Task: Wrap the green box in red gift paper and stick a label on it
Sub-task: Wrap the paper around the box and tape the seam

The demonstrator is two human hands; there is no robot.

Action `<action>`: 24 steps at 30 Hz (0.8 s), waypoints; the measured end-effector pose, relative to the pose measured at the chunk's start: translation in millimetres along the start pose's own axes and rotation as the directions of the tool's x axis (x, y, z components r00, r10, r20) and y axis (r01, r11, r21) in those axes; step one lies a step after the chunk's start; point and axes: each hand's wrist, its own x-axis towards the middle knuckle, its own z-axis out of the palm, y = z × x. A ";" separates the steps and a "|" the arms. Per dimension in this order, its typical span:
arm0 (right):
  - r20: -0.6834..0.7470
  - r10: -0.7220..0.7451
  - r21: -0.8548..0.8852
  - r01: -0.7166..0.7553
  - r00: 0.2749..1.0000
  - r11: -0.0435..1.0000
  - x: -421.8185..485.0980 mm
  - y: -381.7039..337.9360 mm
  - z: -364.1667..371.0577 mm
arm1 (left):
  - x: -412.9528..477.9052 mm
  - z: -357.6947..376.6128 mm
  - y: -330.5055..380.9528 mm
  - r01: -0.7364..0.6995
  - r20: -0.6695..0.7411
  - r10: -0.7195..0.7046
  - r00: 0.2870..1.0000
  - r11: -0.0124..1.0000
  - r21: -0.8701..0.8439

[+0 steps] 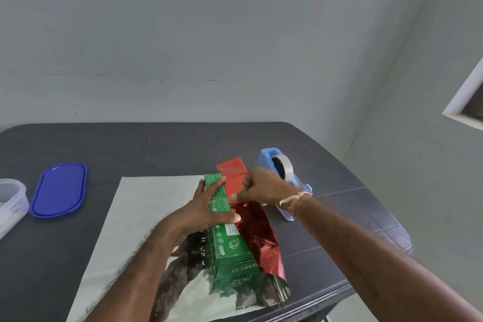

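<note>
Forearms: both reach in from the near edge of the table (183, 144).
Gift paper (136, 217): lies flat, silver side up; its right part is folded up, red side showing, against the box.
Green box (230, 243): lies on the paper, long axis pointing away.
Left hand (206, 210): grips the box from the left, thumb across its top.
Right hand (261, 188): thumb and finger pinch the red flap's edge at the box top; tape there unclear.
Tape dispenser (277, 165): blue, just right of the flap.
Blue lid (58, 189): far left, beside a clear container (10, 198).
</note>
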 end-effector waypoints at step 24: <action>-0.233 -0.053 0.402 0.146 0.971 0.904 -64.4 38.2 35.1 | -3.8 -2.6 1.4 0.026 0.038 -0.023 0.999 0.998 -0.060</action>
